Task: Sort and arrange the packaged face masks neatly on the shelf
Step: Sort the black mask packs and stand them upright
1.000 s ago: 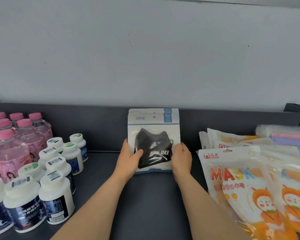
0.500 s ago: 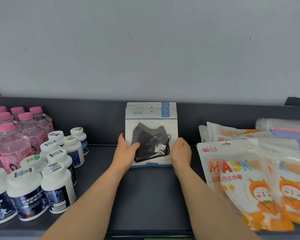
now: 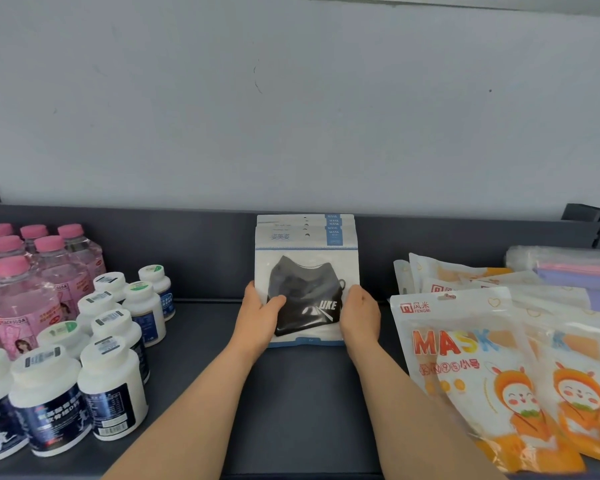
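Pale grey wall [image 3: 291, 116] fills the upper half of your view, and below it runs a dark grey shelf [image 3: 302, 410] with a low back rail [image 3: 205, 254]. At the middle of the shelf you have a small stack of black mask packets [image 3: 305, 268] standing upright, its bottom edge on the shelf and its tops against the rail. The front packet shows a black mask behind a clear window, and the header strips of the packets behind it step up just above its own.

Your left hand [image 3: 257, 318] has its grip on the stack's left edge, thumb laid across the front of the window and fingers behind. Your right hand [image 3: 359, 318] grips the right edge, fingers curled round it.

To your right, close to your right forearm, lie overlapping orange cartoon mask packs [image 3: 465, 358], fanned flat on the shelf. Beyond them, by the rail, sits a clear bag [image 3: 568, 268] with pink and purple contents. To your left stand white supplement bottles [image 3: 111, 386] in a cluster, with pink-capped drink bottles [image 3: 21, 299] just behind them. Both groups sit well apart from the stack
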{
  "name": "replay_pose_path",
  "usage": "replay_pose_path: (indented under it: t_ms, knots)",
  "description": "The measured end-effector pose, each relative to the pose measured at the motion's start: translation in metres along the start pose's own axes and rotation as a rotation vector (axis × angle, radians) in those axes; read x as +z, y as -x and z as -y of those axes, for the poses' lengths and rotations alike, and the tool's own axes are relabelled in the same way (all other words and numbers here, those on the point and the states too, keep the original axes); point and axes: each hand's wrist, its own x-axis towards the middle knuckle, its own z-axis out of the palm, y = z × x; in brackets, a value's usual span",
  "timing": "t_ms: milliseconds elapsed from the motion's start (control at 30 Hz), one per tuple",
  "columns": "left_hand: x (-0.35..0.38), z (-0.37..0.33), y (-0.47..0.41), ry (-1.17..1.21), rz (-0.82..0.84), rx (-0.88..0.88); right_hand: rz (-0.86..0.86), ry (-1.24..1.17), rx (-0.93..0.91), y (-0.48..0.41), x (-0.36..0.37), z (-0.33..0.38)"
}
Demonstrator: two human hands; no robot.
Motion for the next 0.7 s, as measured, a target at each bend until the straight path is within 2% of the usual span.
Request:
replay_pose_path:
  t_ms: [267,700]
  knots:
    - [-0.0017,-0.0001,-0.0017,0.004,-0.016,0.009,-0.045,0.005,-0.03,0.0,-0.0005,0.002]
    - [-0.0028,-0.0001,-0.0035,-0.023,-0.002,0.033,0.004,0.051,-0.007,0.0047,-0.0001,0.0035]
